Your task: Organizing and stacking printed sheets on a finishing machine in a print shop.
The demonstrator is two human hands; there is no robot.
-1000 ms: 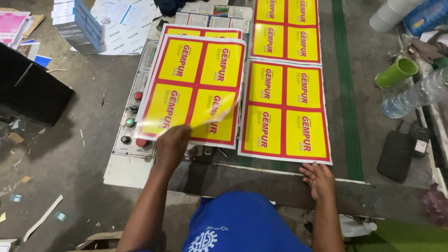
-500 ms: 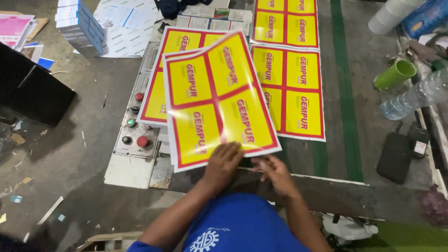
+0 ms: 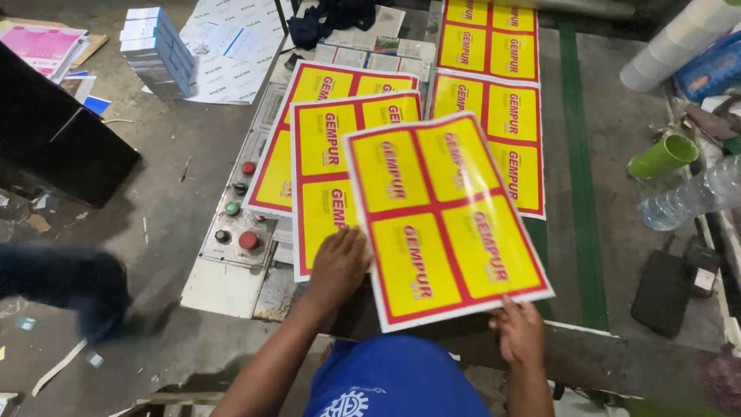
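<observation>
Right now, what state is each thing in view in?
Top printed sheet: tilted, lifted, held at its near edge.
Right hand: gripping that sheet.
Left hand: flat on the sheet below.
Green cup: lying on its side.
Clear bottle: lying down.
Stack of small boxes: upright on the floor.

Five yellow-red sheets point(image 3: 444, 224), one green cup point(image 3: 662, 157) (tipped), one bottle point(image 3: 691, 197).

Your one head camera looks steeply down from above your chest, close over the near table edge point(image 3: 231, 286), facing the far floor; no second view overlaps.
</observation>
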